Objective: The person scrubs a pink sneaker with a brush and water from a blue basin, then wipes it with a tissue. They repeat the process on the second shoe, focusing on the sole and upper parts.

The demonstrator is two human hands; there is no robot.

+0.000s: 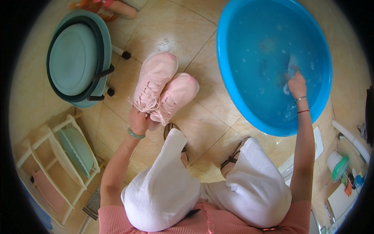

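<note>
My left hand [139, 120] is closed around the heel ends of a pair of pale pink lace-up sneakers [159, 69]. They are held side by side above the tiled floor, toes pointing away from me, laces tied in bows. On the right stands a large blue basin [226, 78] of cloudy water with bubbles on it. My right hand [297, 85] reaches into it, fingers partly under the surface and closed on a whitish, soft-looking thing [292, 65]. The water blurs that thing, so I cannot tell its kind.
Stacked greenish basins [74, 60] sit at the left near black-tipped legs. Below them, a cream rack [52, 150] holds a green basin [76, 150]. Pink and orange bottles [120, 8] stand at the far left. A white pipe [350, 140] runs along the right.
</note>
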